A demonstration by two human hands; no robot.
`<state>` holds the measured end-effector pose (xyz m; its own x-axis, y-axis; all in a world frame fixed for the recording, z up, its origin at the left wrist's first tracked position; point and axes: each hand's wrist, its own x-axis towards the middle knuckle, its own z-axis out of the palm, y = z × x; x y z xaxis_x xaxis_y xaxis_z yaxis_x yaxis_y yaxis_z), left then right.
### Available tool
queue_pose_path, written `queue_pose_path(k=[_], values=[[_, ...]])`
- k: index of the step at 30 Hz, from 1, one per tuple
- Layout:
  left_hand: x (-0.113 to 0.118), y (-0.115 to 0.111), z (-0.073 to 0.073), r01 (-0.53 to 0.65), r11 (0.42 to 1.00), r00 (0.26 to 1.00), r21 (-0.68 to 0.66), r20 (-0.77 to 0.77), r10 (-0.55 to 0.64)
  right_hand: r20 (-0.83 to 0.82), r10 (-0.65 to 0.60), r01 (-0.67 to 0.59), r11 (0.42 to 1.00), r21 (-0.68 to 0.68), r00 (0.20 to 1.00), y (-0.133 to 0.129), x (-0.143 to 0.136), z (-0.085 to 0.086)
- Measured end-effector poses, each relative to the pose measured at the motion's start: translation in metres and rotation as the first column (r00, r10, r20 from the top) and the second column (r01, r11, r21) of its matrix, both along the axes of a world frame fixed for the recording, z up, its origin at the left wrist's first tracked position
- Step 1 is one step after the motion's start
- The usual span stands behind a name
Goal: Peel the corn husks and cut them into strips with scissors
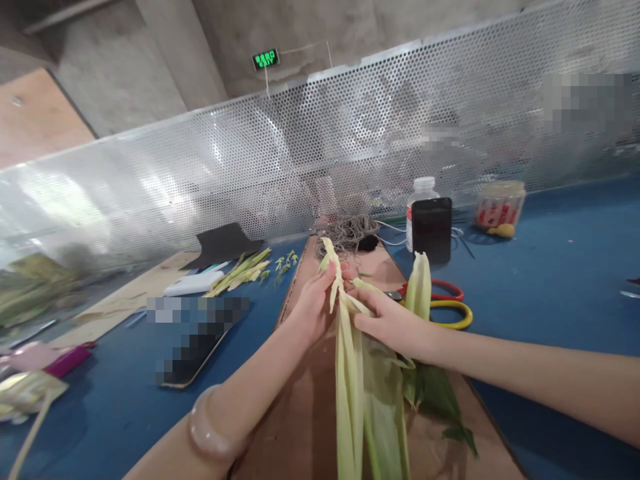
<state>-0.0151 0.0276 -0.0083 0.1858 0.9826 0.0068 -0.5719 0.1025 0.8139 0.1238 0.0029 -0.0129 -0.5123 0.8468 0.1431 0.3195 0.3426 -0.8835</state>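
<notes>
Pale green husk strips (pixel 349 387) hang down from between my two hands over a brown board (pixel 305 413). Their upper end is a narrow braided piece that rises above my fingers. My left hand (pixel 320 297) is closed on this braid from the left. On the right, my right hand (pixel 383 317) has its fingers bent round the strips just below the braid. Scissors with red and yellow handles (pixel 455 325) lie beyond my right wrist, partly hidden by an upright rolled husk (pixel 419 287). Darker green leaves (pixel 435 393) lie under my right forearm.
Grey cord (pixel 350 233) is heaped at the board's far end. Behind stand a dark phone (pixel 431 230), a white bottle (pixel 424 188) and a jar (pixel 500 205). Left are a black phone (pixel 200 347), husk pieces (pixel 240 272) and a white object (pixel 194 284). A perforated metal screen (pixel 250 160) borders the blue table.
</notes>
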Motion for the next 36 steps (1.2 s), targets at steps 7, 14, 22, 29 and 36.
queue_pose_path(k=[7,14,22,29,36], values=[[-0.001,0.0,0.003,-0.038,0.999,0.999,0.003,-0.019,0.038,-0.01,-0.016,0.017,0.993,0.119,1.0,-0.005,0.001,0.002],[-0.001,-0.003,0.003,0.102,0.995,0.993,-0.015,-0.057,-0.103,-0.017,-0.083,0.084,0.974,0.209,0.996,-0.012,-0.001,0.011],[0.003,-0.01,0.008,-0.013,1.0,0.987,-0.002,-0.159,0.012,-0.137,-0.099,0.109,0.992,0.064,0.986,-0.011,-0.001,0.006],[-0.001,-0.004,-0.001,-0.147,0.983,0.954,0.109,-0.246,0.17,-0.144,-0.264,0.281,0.953,0.116,0.954,-0.004,0.001,0.001],[0.0,-0.009,0.006,-0.062,0.998,0.958,0.025,-0.28,0.066,-0.165,-0.209,0.234,0.961,0.15,0.964,-0.008,-0.001,0.003]])
